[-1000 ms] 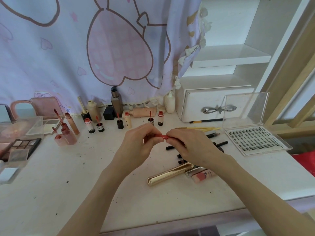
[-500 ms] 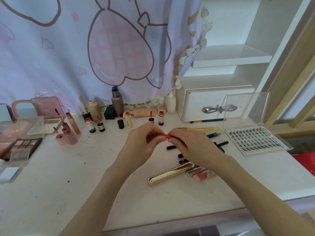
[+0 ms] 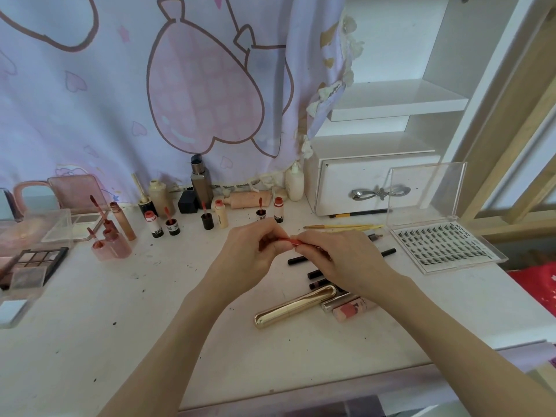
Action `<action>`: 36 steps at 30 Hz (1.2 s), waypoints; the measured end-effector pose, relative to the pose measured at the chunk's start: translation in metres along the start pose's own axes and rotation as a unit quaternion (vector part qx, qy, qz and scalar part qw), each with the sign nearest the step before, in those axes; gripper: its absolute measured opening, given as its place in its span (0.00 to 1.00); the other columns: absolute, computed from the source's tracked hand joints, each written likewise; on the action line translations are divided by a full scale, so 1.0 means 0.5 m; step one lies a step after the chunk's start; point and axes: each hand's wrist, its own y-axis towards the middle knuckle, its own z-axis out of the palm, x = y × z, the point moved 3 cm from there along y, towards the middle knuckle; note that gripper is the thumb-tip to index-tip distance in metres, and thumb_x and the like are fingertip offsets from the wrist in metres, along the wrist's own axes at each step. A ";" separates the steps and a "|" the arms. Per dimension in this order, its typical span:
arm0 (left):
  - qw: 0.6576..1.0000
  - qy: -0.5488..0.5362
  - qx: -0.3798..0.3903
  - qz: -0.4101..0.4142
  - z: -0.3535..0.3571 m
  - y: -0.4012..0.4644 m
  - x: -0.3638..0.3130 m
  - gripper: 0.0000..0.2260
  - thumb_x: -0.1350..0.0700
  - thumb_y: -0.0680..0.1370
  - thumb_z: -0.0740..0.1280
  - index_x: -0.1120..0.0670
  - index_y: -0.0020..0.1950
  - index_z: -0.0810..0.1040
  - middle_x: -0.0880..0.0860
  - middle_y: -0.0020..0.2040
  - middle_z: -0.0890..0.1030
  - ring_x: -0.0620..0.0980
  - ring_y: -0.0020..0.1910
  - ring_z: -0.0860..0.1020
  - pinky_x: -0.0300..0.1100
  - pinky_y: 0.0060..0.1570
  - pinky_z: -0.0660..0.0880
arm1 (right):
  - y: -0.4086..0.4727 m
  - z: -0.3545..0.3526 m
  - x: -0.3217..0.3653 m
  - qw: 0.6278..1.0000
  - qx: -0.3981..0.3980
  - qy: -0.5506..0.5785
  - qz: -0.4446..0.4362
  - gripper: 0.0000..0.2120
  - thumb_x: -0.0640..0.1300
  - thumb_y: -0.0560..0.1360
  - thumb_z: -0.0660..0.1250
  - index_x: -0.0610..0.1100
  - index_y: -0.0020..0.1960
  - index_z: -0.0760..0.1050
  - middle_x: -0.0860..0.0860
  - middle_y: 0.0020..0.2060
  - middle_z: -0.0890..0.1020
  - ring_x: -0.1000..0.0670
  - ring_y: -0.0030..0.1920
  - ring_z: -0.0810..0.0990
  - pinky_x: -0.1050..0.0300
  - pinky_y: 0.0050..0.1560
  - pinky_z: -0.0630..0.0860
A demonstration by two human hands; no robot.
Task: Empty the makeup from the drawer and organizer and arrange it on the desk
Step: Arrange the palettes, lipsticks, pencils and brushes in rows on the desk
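You hold a slim red lip pencil (image 3: 291, 241) between your two hands, level above the desk (image 3: 120, 326) — your left hand (image 3: 249, 254) curls its fingers around one end, your right hand (image 3: 340, 257) pinches the other end between thumb and fingertips, so only a short red stretch shows in the gap between them. Just beneath your right hand lie several dark pencils (image 3: 301, 260), and nearer to you than your wrist rests a gold tube (image 3: 296, 305) with a pink-capped tube (image 3: 350, 311) touching its far end. Right of your right hand stands a clear lash case (image 3: 445, 248), lid upright, rows of lash clusters inside. Behind it sits the white drawer (image 3: 361, 188), closed, with a bow-shaped handle. Beyond your fingers stands a row of small bottles (image 3: 207, 221), some uncapped with applicator wands standing in them. Far to the left of your left hand lies an open eyeshadow palette (image 3: 36, 263) — its pans are brown and grey.
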 end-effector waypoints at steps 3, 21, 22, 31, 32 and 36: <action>1.000 0.001 0.005 -0.008 -0.001 -0.003 0.004 0.02 0.55 0.74 0.68 0.53 0.45 0.80 0.50 0.38 0.80 0.49 0.39 0.77 0.39 0.40 0.73 | 0.001 0.003 0.000 1.000 0.003 -0.016 -0.001 0.29 0.63 0.74 0.41 0.51 0.54 0.77 0.52 0.32 0.81 0.50 0.30 0.77 0.55 0.30 0.73; 0.998 0.005 -0.007 -0.055 -0.091 -0.044 0.043 0.06 0.57 0.76 0.66 0.45 0.45 0.75 0.44 0.38 0.78 0.39 0.38 0.75 0.26 0.40 0.70 | 0.040 -0.004 0.042 0.964 0.028 0.242 0.109 0.07 0.44 0.73 0.69 0.48 0.52 0.79 0.54 0.37 0.81 0.60 0.34 0.76 0.71 0.40 0.70; 0.998 -0.011 -0.033 -0.059 -0.094 -0.047 0.045 0.07 0.57 0.75 0.66 0.44 0.44 0.74 0.44 0.38 0.78 0.41 0.38 0.76 0.27 0.41 0.71 | 0.040 -0.006 0.036 0.918 0.007 0.362 0.165 0.06 0.41 0.72 0.70 0.46 0.49 0.79 0.52 0.37 0.83 0.60 0.33 0.77 0.70 0.40 0.72; 0.997 -0.043 -0.062 -0.031 -0.072 -0.071 0.024 0.03 0.47 0.72 0.67 0.45 0.41 0.76 0.41 0.38 0.78 0.39 0.39 0.73 0.27 0.37 0.67 | 0.065 0.013 0.071 0.679 -0.096 0.684 0.248 0.07 0.40 0.78 0.60 0.41 0.43 0.74 0.48 0.35 0.80 0.52 0.37 0.79 0.60 0.41 0.77; 0.996 -0.042 -0.075 -0.026 -0.082 -0.071 0.025 0.03 0.45 0.72 0.65 0.43 0.42 0.75 0.40 0.39 0.78 0.38 0.40 0.73 0.26 0.38 0.67 | 0.067 0.012 0.075 0.708 -0.095 0.658 0.239 0.07 0.39 0.79 0.58 0.41 0.44 0.72 0.48 0.33 0.79 0.50 0.36 0.80 0.58 0.42 0.78; 0.983 -0.051 -0.164 -0.066 -0.134 -0.051 0.033 0.06 0.49 0.77 0.61 0.45 0.52 0.75 0.48 0.44 0.78 0.41 0.39 0.74 0.28 0.38 0.68 | 0.070 0.030 0.134 0.834 0.024 0.526 0.165 0.09 0.38 0.80 0.54 0.45 0.45 0.72 0.53 0.26 0.73 0.52 0.29 0.73 0.59 0.33 0.73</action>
